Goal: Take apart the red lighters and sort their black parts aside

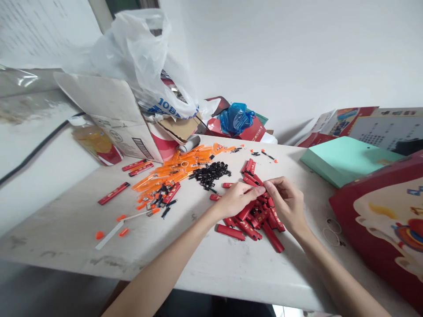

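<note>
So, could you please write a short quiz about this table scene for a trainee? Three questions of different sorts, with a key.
1. True or false: both hands rest over the pile of red plastic tubes.
2. Which pile lies between the heap of orange plastic strips and the red tubes? A) small black plastic parts B) blue bags C) green boxes
3. Fill in: the flat mint-green box lies on the person's ____ side.

Key
1. True: the left hand and the right hand meet fingertip to fingertip over the pile, pinching something small.
2. A: the small black plastic parts.
3. Right.
</note>
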The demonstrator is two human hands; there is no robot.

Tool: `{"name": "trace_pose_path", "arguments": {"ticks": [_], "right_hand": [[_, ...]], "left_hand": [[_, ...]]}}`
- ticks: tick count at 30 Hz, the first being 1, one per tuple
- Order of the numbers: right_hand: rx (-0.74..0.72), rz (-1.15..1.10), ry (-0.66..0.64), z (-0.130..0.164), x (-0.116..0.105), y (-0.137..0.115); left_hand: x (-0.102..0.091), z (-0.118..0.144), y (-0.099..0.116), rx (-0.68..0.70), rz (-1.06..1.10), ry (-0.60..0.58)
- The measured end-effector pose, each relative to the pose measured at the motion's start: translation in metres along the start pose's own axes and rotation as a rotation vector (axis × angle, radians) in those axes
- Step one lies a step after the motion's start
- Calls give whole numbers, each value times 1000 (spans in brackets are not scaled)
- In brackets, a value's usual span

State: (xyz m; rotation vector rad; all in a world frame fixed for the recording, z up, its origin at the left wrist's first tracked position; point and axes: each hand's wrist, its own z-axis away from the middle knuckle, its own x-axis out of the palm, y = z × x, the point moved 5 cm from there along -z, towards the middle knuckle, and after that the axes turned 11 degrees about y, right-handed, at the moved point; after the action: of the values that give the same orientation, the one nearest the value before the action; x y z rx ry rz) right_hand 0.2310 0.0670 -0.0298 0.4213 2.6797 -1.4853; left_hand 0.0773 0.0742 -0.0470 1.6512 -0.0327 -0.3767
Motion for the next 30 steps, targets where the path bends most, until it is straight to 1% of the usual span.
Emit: {"name": "trace_pose_path", "arguments": {"ticks": [5, 9, 11, 14, 17, 23, 28, 30], "right_hand": [[52, -19, 4, 0, 0, 0], [42, -1, 14, -2, -1, 0], [69, -24, 3, -3, -1, 2], [124, -77, -25, -4, 0, 6], [141, -98, -34, -3, 1, 7], [104, -67, 14, -2, 1, 7], [189, -169, -13, -3, 2, 9], [184, -163, 4, -3, 2, 9]], "left_hand": [[1, 0, 2, 23, 29, -20], [1, -1, 3, 36, 11, 18], [1, -2, 2, 23, 19, 22], [1, -2, 0, -2, 54, -21], [1, -2, -1, 1, 66, -46], [0, -1, -2, 24, 40, 47], [1, -2, 0, 26, 55, -27], [0, -2, 1, 27, 38, -15]]}}
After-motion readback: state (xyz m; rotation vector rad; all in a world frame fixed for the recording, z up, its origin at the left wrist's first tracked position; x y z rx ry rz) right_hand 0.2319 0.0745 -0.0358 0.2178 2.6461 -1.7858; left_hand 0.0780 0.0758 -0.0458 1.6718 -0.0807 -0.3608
